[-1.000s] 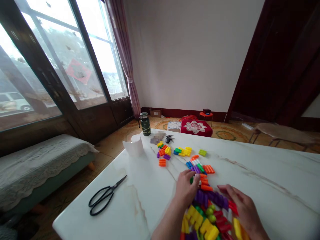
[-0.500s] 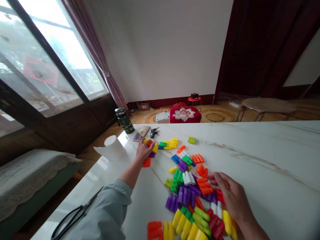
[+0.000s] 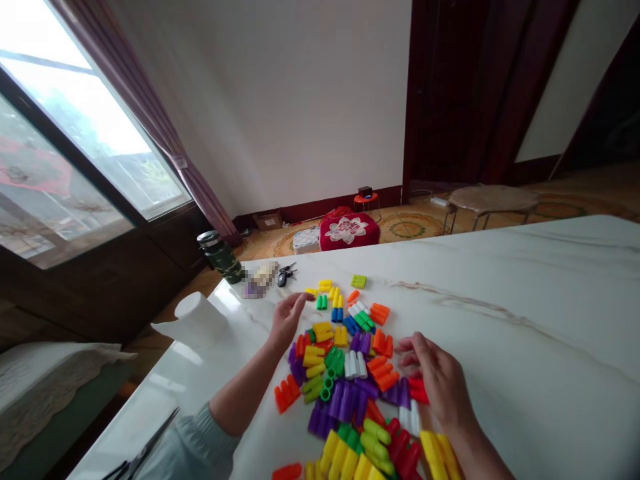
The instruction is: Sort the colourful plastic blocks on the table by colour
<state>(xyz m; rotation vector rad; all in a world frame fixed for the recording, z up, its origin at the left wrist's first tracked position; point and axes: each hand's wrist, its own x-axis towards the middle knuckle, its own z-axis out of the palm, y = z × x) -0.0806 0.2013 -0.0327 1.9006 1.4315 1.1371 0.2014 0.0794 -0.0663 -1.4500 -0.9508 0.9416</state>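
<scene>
Colourful plastic bullet-shaped building blocks lie in a loose pile on the white table. My left hand [image 3: 289, 321] is at the pile's far left, its fingers stretched toward a green block [image 3: 321, 303] and small yellow blocks [image 3: 325, 285]. It appears to hold nothing. My right hand [image 3: 434, 373] hovers along the pile's right side, fingers apart and slightly bent, nearest an orange block [image 3: 383, 373] and a red block [image 3: 419, 391]. Purple blocks [image 3: 343, 400], white blocks [image 3: 355, 365] and a larger yellow block [image 3: 340, 457] lie between the hands and nearer to me.
A camouflage flask [image 3: 220, 257], a pixelated flat object [image 3: 261, 279] and keys [image 3: 286, 274] stand or lie at the far left edge. A white paper roll [image 3: 196, 320] and black scissors [image 3: 150, 445] are on the left. Beyond the marble table [image 3: 525, 287] is a stool [image 3: 493, 199].
Several blocks that were under and around my left hand now lie against the pile, further right. The left hand has left them and points at the far blocks. My right hand stays beside the pile.
</scene>
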